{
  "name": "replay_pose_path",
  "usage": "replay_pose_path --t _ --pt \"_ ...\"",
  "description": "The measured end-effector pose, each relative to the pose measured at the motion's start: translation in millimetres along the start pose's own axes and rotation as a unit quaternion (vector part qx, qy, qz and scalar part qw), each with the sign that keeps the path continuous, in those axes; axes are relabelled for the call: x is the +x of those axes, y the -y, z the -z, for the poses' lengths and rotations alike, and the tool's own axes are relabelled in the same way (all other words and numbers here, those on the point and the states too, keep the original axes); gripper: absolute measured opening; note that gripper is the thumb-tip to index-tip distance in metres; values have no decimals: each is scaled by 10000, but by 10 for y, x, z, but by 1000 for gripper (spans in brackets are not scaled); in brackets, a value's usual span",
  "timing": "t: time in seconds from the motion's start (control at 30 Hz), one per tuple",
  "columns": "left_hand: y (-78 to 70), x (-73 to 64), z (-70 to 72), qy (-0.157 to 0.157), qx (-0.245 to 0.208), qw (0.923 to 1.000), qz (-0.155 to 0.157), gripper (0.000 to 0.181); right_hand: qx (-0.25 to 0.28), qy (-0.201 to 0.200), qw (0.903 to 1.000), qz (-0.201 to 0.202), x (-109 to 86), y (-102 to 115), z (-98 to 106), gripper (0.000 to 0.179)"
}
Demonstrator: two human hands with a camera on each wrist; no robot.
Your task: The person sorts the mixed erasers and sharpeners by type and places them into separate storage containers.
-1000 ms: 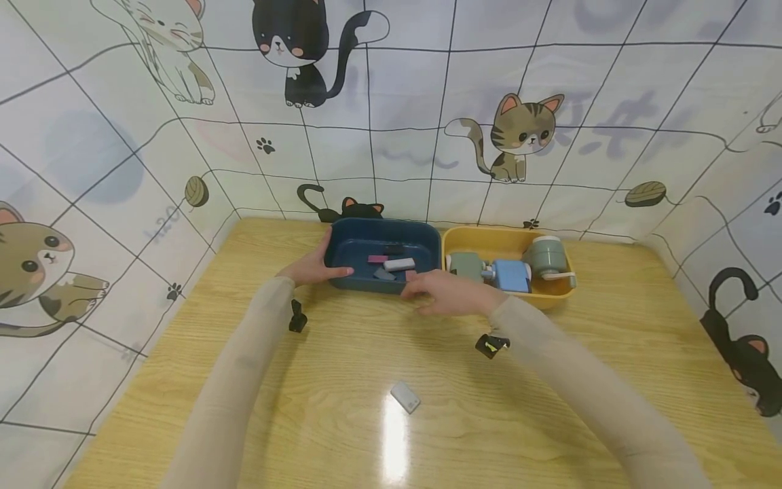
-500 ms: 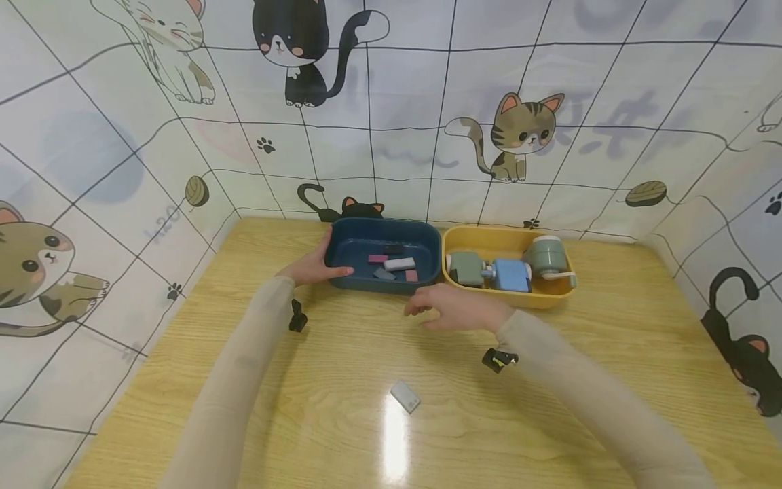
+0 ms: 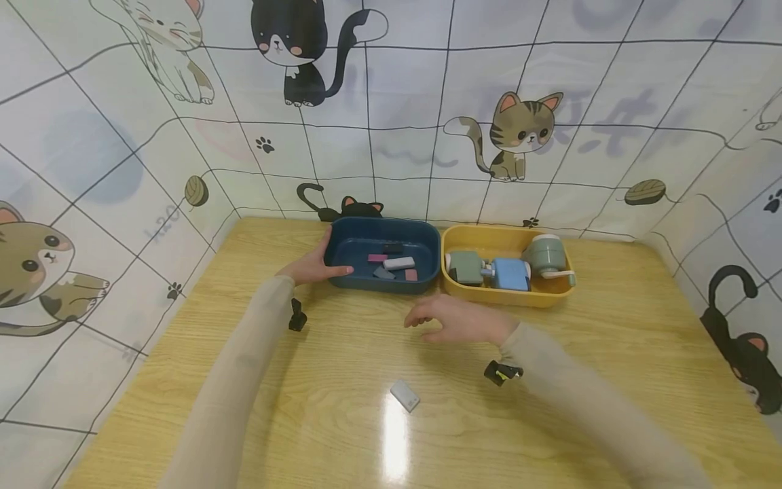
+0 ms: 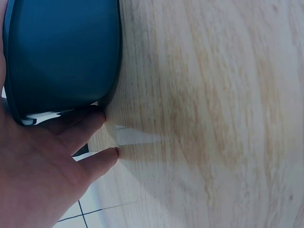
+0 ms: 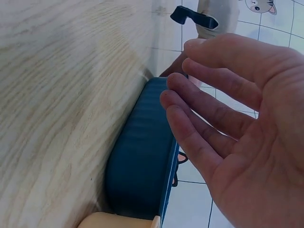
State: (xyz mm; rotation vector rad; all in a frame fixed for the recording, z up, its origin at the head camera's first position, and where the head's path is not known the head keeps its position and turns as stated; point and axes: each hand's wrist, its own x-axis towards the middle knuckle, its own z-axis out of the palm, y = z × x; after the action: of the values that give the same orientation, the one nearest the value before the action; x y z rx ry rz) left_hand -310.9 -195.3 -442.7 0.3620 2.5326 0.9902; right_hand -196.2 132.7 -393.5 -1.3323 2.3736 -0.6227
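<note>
My left hand [image 3: 311,266] rests on the left end of a dark blue bin [image 3: 343,282], thumb along its front and fingers along its side. In the left wrist view, the straight fingers [image 4: 92,128] lie against the bin's end wall. Several small pieces lie inside: a white stick [image 3: 399,263], a magenta strip [image 3: 377,258], a pink block [image 3: 411,275], a grey piece [image 3: 383,273] and a black piece [image 3: 393,248]. My right hand [image 3: 458,319] hovers in front of the bins with loosely curved fingers. The right wrist view shows nothing in its palm.
A yellow bin [image 3: 489,234] stands against the blue one on the right. It holds a green block-shaped piece [image 3: 466,267], a blue one [image 3: 510,274] and a green drum-shaped thing with a handle [image 3: 546,255]. A small whitish rectangular object [image 3: 404,396] lies on the table [image 3: 330,380] nearer the front.
My right hand has drawn back from the blue bin's front right corner toward me and slightly right. The left hand and both bins have stayed in place.
</note>
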Motion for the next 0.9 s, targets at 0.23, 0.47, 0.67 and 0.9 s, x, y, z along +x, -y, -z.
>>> replay_pose_path --t 0.23,0.47,0.67,0.9 --pt "-10 -10 5 -20 -19 10000 3 117 156 86 9998 -81 -31 33 -71 31" --pt "-20 -15 -2 -20 -32 10000 15 117 405 153 9989 -160 -68 45 -193 31" --pt "-18 -20 -5 -8 -74 10000 12 118 421 213 9988 -133 -92 28 -326 33" --pt "-8 -13 -8 -19 -90 10000 32 118 692 283 9972 -56 -86 25 -489 40"
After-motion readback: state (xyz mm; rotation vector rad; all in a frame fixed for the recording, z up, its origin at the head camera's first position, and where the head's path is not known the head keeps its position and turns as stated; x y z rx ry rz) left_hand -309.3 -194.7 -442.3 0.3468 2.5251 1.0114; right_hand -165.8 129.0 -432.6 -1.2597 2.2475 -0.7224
